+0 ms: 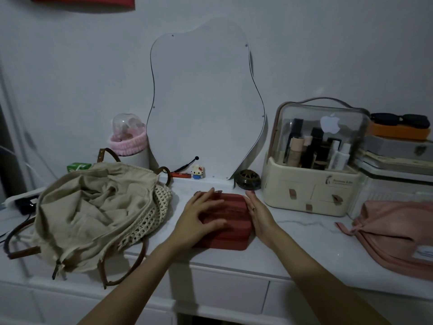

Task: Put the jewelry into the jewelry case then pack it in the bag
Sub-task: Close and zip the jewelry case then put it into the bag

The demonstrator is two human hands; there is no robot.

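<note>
A closed, ribbed, brick-red jewelry case [230, 221] sits on a white counter [304, 233], near its front edge. The left hand [199, 216] lies spread on the lid, fingers straight and fanned apart, holding nothing. The right hand [259, 213] rests flat against the case's right side, fingers straight, with a ring on one finger. To the left, just beside the case, a beige woven bag [98, 214] with brown straps slumps open. A wavy mirror [203, 102] leans behind. A cream cosmetics organizer [311, 174] and pink pouch [396, 233] stand at right.
</note>
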